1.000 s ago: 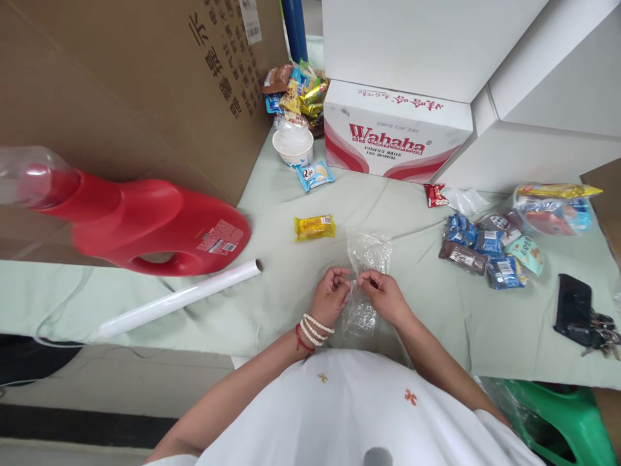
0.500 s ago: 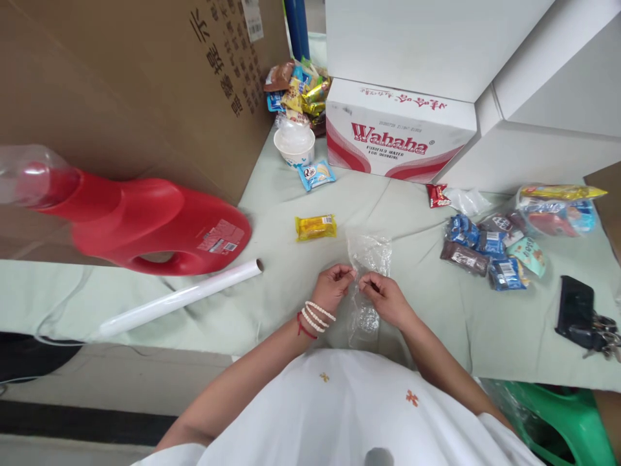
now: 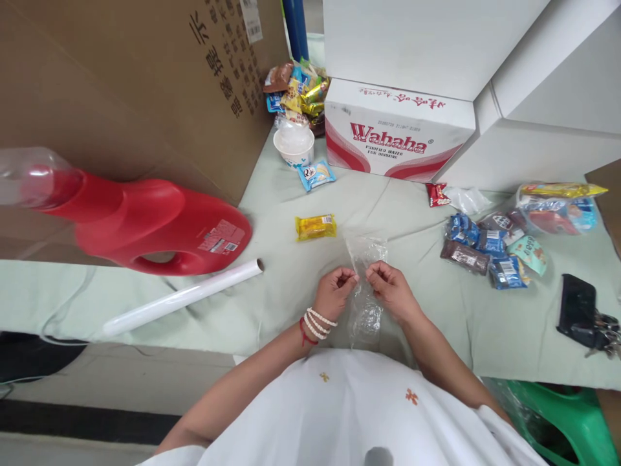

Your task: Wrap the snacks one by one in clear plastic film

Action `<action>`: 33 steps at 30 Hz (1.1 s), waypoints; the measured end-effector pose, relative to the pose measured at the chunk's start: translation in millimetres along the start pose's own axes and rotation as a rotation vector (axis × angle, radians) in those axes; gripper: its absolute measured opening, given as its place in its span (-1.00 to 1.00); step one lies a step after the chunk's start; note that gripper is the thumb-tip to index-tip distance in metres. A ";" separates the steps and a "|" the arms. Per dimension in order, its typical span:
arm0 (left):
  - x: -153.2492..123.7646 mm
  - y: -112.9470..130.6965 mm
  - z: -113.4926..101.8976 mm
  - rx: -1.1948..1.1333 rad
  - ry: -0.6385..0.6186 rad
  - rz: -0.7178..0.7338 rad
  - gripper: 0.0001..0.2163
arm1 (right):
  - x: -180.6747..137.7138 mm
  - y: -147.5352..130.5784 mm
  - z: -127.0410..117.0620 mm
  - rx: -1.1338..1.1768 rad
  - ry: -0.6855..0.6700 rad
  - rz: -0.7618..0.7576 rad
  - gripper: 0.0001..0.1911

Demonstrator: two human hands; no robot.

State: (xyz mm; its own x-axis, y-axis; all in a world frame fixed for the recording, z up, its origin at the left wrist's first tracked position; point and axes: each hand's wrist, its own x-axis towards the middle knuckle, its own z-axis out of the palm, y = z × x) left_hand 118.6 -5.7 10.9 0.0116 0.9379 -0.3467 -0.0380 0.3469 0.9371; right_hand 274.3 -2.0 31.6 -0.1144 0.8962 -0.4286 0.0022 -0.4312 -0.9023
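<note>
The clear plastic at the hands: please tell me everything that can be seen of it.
The clear plastic is thin, crinkled and shiny, a sheet or a bag, I cannot tell which. It stretches over the green cloth, from near the shirt to beyond the hands. The left hand seems to pinch its left edge, the right hand its middle.

A cloth-covered table (image 3: pixel 499 336) backed by tall boxes, above a pale floor (image 3: pixel 160 382).
The cloth is light green and creased; a big brown cardboard box (image 3: pixel 121 84) with dark printed characters walls in the left, and large plain white boxes (image 3: pixel 417 39) rise at the back and right. A blue post (image 3: pixel 295 29) stands between them. Below, a dark band (image 3: pixel 72 421) crosses the floor at left, and a green plastic stool (image 3: pixel 563 408) sits under the right edge. The light is even.
</note>
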 end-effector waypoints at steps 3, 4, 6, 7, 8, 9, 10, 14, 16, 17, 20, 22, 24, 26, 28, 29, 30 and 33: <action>-2.5 -0.3 -1.9 0.023 0.005 0.007 -0.77 | -1.5 -0.3 -0.7 0.024 0.016 0.011 -0.54; -4.0 0.1 -1.6 0.038 0.003 0.014 -0.78 | -2.2 -0.8 -0.4 0.010 0.016 -0.004 -0.55; -7.3 1.4 0.2 0.082 -0.011 0.039 -0.81 | -3.3 -2.2 1.1 -0.035 -0.005 -0.047 -0.57; -8.5 2.2 1.4 0.104 -0.017 0.053 -0.81 | -3.8 -2.8 1.8 -0.056 -0.012 -0.065 -0.58; -9.2 2.9 2.5 0.116 -0.024 0.060 -0.82 | -4.2 -3.2 2.5 -0.071 -0.014 -0.073 -0.58; -9.4 3.5 3.3 0.114 -0.030 0.058 -0.81 | -4.5 -3.5 2.9 -0.080 -0.008 -0.072 -0.58; -9.0 3.9 3.9 0.099 -0.035 0.050 -0.80 | -4.8 -3.5 3.1 -0.083 0.004 -0.065 -0.58; -5.2 2.7 1.9 0.021 -0.056 0.015 -0.72 | -5.6 -1.4 2.0 -0.076 0.020 -0.037 -0.56; -3.9 0.9 -0.5 0.009 -0.064 0.010 -0.69 | -5.3 0.3 0.4 -0.072 0.034 -0.031 -0.54; -3.7 0.1 -1.7 0.005 -0.066 0.006 -0.68 | -5.0 1.0 -0.7 -0.068 0.047 -0.030 -0.53; -4.5 -0.7 -4.2 0.004 -0.064 -0.005 -0.66 | -3.7 2.1 -4.0 -0.057 0.087 -0.033 -0.54; -6.2 0.5 -4.3 0.004 -0.072 -0.015 -0.65 | -2.9 2.2 -5.3 -0.051 0.106 -0.036 -0.54; -8.5 2.3 -3.5 0.032 -0.105 -0.005 -0.65 | -2.2 2.3 -5.6 -0.054 0.116 -0.043 -0.55; -10.5 3.2 -2.7 0.101 -0.147 0.038 -0.69 | -1.5 2.7 -5.5 -0.064 0.122 -0.055 -0.56; -11.4 2.2 -2.8 0.139 -0.177 0.062 -0.73 | -0.7 3.3 -6.4 -0.074 0.129 -0.062 -0.56; -11.3 1.1 -3.3 0.130 -0.185 0.055 -0.74 | -0.5 3.7 -7.5 -0.076 0.136 -0.065 -0.57; -10.9 -0.2 -3.9 0.107 -0.191 0.041 -0.74 | -0.6 4.2 -9.0 -0.079 0.144 -0.067 -0.57; -8.9 -2.9 -6.0 0.038 -0.208 0.002 -0.69 | -3.9 5.6 -14.1 -0.097 0.159 -0.071 -0.58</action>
State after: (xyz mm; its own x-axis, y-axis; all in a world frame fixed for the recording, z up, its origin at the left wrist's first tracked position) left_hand 112.6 -15.0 11.1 0.2175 0.9177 -0.3326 -0.0005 0.3408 0.9401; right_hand 288.8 -6.5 27.5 0.0405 0.9324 -0.3590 0.0962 -0.3613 -0.9275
